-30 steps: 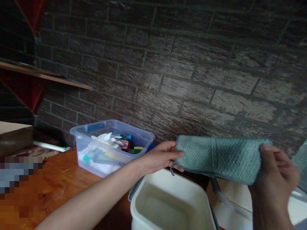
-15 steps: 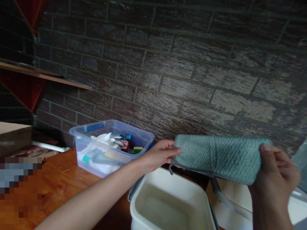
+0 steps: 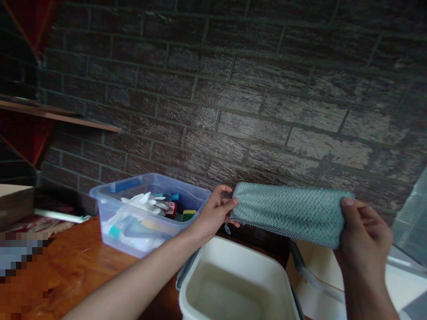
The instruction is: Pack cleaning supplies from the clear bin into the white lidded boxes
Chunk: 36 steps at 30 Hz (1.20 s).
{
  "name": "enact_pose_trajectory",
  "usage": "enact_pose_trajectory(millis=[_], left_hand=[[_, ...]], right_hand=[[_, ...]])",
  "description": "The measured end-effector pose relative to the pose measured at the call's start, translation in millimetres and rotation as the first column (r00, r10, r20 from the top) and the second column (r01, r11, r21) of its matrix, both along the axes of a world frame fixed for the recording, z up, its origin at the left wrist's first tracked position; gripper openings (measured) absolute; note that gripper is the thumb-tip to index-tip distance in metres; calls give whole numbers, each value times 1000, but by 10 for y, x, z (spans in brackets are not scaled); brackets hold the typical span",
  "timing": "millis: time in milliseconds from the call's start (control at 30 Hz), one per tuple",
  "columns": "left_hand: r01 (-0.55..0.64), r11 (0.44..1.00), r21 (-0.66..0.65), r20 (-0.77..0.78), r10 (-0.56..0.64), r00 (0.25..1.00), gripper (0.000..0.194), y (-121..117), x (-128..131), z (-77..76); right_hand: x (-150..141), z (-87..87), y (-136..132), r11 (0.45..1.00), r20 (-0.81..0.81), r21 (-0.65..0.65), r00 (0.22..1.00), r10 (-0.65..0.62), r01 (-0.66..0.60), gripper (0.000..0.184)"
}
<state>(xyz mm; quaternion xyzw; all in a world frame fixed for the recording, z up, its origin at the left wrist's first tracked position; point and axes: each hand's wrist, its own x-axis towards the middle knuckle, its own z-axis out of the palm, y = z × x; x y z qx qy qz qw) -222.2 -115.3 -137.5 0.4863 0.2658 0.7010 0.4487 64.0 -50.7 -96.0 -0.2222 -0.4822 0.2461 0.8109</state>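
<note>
A folded green textured cleaning cloth (image 3: 288,213) with a black-and-white edging and a small hanging loop is stretched between my two hands. My left hand (image 3: 218,209) pinches its left end, thumb in front and fingers mostly behind. At the other end, my right hand (image 3: 365,226) grips the cloth's upper right corner. Below the cloth stands a white rectangular bucket (image 3: 276,262), with some greyish liquid or a shaded bottom inside; which of these, I cannot tell.
Left of the bucket, a clear plastic bin (image 3: 133,240) holds white gloves (image 3: 147,203), a red-labelled bottle (image 3: 171,209) and a sponge (image 3: 189,215) on a wooden table (image 3: 76,271). A brick wall (image 3: 200,106) rises behind. A wooden shelf (image 3: 66,116) juts out at left.
The cloth and both hands have shifted slightly left in view, the right hand more than the left. Both hands keep hold of it. The camera view has tilted a little.
</note>
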Motion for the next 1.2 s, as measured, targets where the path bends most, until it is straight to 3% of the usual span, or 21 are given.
enact_pose_trajectory(millis=[133,300,533,833,967,1067,1200], left_hand=[[-154,987,33,-137,158,978,24,-97,-106,122],[-321,945,57,-182,326,928,23,-141,-372,224],[-352,934,67,-276,356,893,43,-247,-521,315],[-254,966,46,-545,237,804,54,-387,-457,345],[-128,992,-12,-585,97,805,57,-460,-333,275],[-55,995,-85,-601,-7,799,59,-580,-215,183],[-19,987,-161,-618,-86,781,58,-814,-103,4]], right_hand=[[-128,-50,90,989,97,-103,988,120,-109,31],[-336,-68,105,980,365,-197,929,62,12,38],[-468,-17,256,974,534,-190,846,-6,127,39],[-422,-10,68,969,610,-247,778,151,5,35],[-268,-64,-118,959,592,-273,774,225,-70,36],[-155,-198,-258,954,612,-280,746,263,-107,35],[-56,-554,-411,937,645,-326,696,316,-123,33]])
